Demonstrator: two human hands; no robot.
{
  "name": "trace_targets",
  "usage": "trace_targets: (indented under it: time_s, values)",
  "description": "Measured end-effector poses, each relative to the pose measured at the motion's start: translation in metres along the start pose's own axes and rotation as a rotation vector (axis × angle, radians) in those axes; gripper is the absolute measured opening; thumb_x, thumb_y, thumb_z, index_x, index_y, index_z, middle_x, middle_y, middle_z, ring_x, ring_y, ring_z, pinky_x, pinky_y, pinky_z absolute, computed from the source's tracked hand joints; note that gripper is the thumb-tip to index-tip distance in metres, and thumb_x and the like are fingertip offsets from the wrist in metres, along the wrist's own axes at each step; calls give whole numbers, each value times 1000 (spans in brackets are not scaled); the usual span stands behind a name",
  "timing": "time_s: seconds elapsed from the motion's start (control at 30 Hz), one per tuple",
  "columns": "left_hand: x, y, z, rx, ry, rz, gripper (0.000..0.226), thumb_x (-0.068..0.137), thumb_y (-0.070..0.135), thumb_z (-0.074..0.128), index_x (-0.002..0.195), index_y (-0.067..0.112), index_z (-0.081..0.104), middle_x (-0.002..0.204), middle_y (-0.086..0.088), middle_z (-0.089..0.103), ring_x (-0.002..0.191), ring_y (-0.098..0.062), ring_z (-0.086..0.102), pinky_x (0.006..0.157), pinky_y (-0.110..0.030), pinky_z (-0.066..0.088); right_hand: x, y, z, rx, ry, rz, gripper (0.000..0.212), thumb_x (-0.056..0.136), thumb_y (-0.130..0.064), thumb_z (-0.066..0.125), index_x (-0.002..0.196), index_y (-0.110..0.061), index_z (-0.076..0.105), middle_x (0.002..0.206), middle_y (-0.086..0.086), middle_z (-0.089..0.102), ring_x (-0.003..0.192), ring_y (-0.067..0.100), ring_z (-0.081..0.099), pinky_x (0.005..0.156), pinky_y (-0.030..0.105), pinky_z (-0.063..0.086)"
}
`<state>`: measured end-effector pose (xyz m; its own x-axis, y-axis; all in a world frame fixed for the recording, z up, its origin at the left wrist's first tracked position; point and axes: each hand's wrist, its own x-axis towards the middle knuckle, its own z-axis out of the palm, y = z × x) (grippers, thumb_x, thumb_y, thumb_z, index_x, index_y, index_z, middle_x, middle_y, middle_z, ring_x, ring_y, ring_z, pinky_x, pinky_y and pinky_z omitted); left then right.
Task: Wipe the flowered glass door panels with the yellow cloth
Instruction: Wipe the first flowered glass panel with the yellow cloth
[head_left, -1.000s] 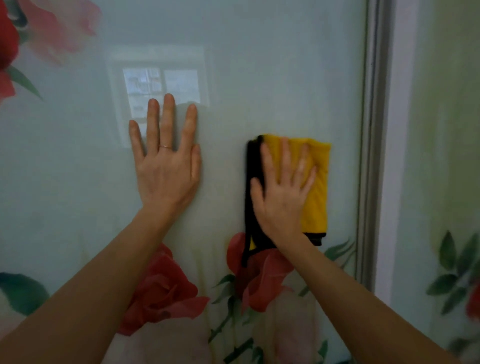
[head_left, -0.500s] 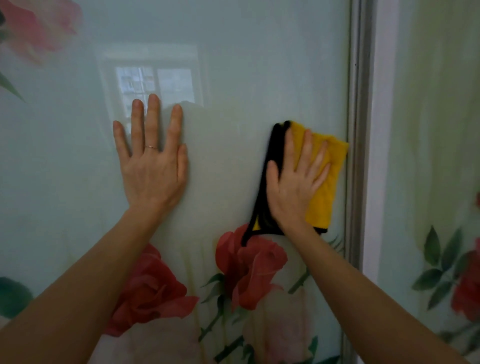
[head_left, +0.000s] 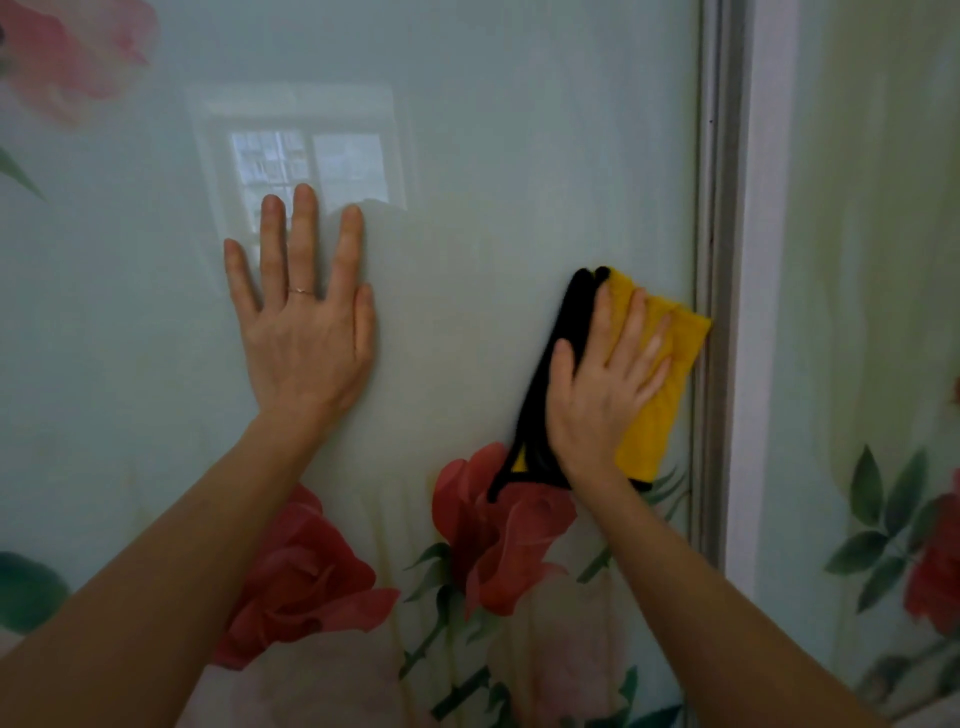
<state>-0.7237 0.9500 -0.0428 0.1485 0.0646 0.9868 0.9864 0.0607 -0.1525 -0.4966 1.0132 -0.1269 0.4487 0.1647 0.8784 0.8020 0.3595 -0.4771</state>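
A pale green glass door panel (head_left: 519, 156) printed with red roses fills most of the view. My right hand (head_left: 602, 384) presses a folded yellow cloth (head_left: 660, 384) with black edging flat against the panel, close to its right edge. The cloth's upper right corner touches the grey door frame (head_left: 714, 260). My left hand (head_left: 306, 322) lies flat on the glass to the left, fingers spread, a thin ring on one finger, holding nothing. A second flowered panel (head_left: 872, 312) stands beyond the frame on the right.
A window is reflected in the glass just above my left hand. Printed red roses and green leaves cover the lower part of both panels. A white strip runs beside the grey frame.
My right hand has slid the cloth to the right, from the middle of the panel to its right edge at the frame. My left hand has stayed flat on the glass.
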Motion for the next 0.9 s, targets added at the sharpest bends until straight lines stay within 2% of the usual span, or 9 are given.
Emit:
trace_targets:
  time_s: [0.13, 0.23, 0.3, 0.4, 0.5, 0.57, 0.73, 0.83, 0.9]
  values:
    - [-1, 0, 1, 5, 4, -3, 56, 108, 31, 33, 161, 26, 19, 168, -12, 14, 155, -33, 10, 123, -57, 4, -62, -39, -3, 29, -110, -291, 60, 101, -43, 46, 158, -27, 33, 165, 12, 29, 152, 46, 20, 120, 68, 14]
    - [0, -2, 1, 5, 15, 9, 55, 108, 31, 33, 161, 25, 20, 167, -13, 15, 155, -33, 12, 123, -56, 4, -65, -25, -6, 69, -153, -516, 56, 101, -46, 49, 155, -32, 38, 164, 7, 32, 153, 39, 23, 121, 65, 15]
    - [-1, -1, 1, 5, 12, 11, 55, 108, 32, 33, 161, 24, 20, 167, -13, 16, 155, -34, 12, 123, -56, 4, -54, 0, -7, 66, -156, -495, 57, 100, -45, 48, 155, -32, 37, 163, 9, 34, 152, 38, 26, 121, 62, 15]
    - [-1, -1, 2, 29, 15, 11, 56, 108, 33, 31, 161, 24, 20, 167, -13, 16, 155, -33, 12, 123, -57, 6, -37, 30, -4, 8, -64, -217, 57, 102, -41, 43, 156, -25, 34, 163, 15, 34, 151, 41, 26, 119, 66, 19]
    - [-1, 0, 1, 17, 4, 11, 56, 107, 32, 31, 161, 24, 20, 167, -13, 16, 154, -34, 13, 123, -58, 7, -41, 14, -1, -36, -6, 4, 57, 104, -38, 41, 157, -19, 36, 163, 17, 33, 151, 44, 26, 118, 67, 21]
    - [2, 1, 0, 22, 7, 5, 56, 107, 32, 32, 161, 24, 20, 167, -13, 16, 154, -34, 13, 123, -58, 7, -52, -17, 1, -51, 2, 56, 57, 103, -38, 42, 157, -19, 37, 163, 17, 32, 150, 46, 25, 119, 67, 19]
    - [-2, -2, 0, 26, 6, 14, 55, 107, 32, 32, 161, 24, 22, 167, -13, 17, 154, -33, 13, 123, -54, 4, -132, -86, -4, 31, -163, -295, 62, 99, -43, 48, 158, -30, 33, 165, 11, 30, 152, 44, 21, 121, 67, 14]
    - [-3, -5, 1, 28, 32, 38, 54, 107, 31, 34, 160, 23, 25, 166, -14, 21, 154, -34, 17, 122, -55, 7, -132, -74, -1, 69, -165, -430, 59, 100, -46, 50, 156, -35, 36, 165, 5, 30, 152, 38, 24, 121, 63, 15]
    - [-6, -6, 2, 31, 42, 64, 53, 108, 31, 35, 160, 23, 27, 165, -14, 23, 153, -34, 19, 122, -56, 9, -120, -52, 0, 88, -147, -428, 53, 104, -45, 44, 156, -34, 35, 164, 4, 31, 152, 36, 26, 121, 62, 18]
